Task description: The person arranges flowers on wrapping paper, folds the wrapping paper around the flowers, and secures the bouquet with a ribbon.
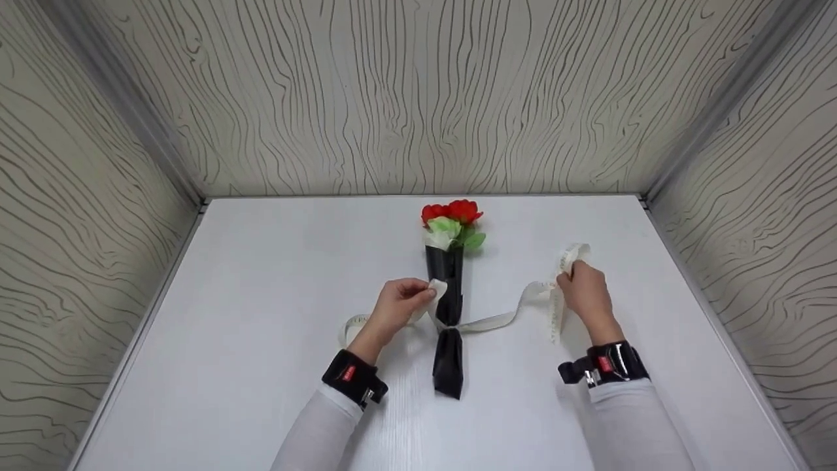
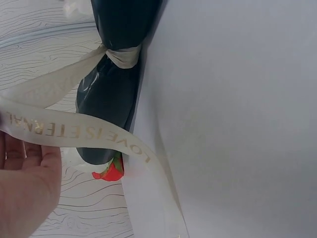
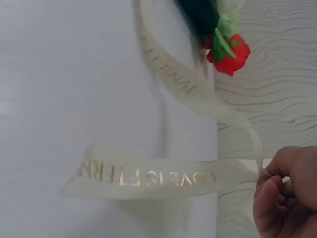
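Observation:
A slim bouquet (image 1: 448,275) in black wrapping lies upright in the head view, red flowers (image 1: 463,211) and a pale green one at its top. A cream ribbon (image 1: 487,323) with gold lettering is cinched round its lower part, visible as a tight band in the left wrist view. My left hand (image 1: 395,306) pinches one length of the ribbon between thumb and fingers, just left of the wrapping. Farther right, my right hand (image 1: 586,294) pinches the other length, whose loose end (image 3: 148,178) hangs down with printed words showing.
The bouquet lies on a white table (image 1: 261,275) with grey edges. Wood-grain patterned panels (image 1: 418,98) stand behind it and on both sides. Black straps with small cameras (image 1: 356,379) circle both wrists. Part of the left ribbon length curls on the table behind the left wrist.

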`<action>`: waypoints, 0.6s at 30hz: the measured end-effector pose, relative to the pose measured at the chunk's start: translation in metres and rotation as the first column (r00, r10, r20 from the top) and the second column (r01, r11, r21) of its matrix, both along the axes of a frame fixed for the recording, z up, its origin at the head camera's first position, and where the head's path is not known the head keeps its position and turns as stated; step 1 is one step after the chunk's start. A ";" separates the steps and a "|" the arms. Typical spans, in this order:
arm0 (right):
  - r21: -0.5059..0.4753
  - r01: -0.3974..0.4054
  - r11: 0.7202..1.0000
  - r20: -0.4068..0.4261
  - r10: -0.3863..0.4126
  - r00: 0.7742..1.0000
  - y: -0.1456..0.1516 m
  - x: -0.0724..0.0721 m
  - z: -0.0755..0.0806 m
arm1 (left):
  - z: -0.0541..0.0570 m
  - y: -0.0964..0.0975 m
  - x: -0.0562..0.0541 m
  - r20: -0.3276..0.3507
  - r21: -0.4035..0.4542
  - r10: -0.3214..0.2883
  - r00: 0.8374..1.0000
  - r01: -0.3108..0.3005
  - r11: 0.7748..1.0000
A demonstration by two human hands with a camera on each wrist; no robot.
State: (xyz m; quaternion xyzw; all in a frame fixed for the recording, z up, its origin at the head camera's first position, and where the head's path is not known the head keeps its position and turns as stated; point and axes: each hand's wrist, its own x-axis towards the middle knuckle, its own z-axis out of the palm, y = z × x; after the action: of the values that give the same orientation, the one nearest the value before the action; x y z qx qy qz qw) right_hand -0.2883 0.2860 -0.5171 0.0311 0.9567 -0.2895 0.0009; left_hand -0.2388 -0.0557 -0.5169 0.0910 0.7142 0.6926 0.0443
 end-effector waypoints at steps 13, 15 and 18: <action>-0.170 -0.462 0.870 -0.174 0.435 0.883 -0.108 -0.032 0.063 | 0.000 -0.002 0.004 -0.010 0.003 -0.052 0.999 0.052 0.999; -0.177 -0.507 0.844 -0.192 0.476 0.858 -0.125 -0.035 0.065 | -0.001 -0.003 0.004 -0.014 0.008 -0.066 0.998 0.066 0.998; -0.188 -0.555 0.811 -0.171 0.529 0.831 -0.148 -0.038 0.064 | -0.003 -0.003 0.004 -0.022 0.012 -0.084 0.996 0.085 0.996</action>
State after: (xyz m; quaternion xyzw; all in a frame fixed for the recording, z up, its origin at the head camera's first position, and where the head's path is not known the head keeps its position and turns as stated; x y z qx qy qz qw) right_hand -0.3259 0.1383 -0.4530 -0.2594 0.8842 -0.3869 0.0342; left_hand -0.2345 -0.0588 -0.5197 0.1288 0.7055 0.6938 0.0653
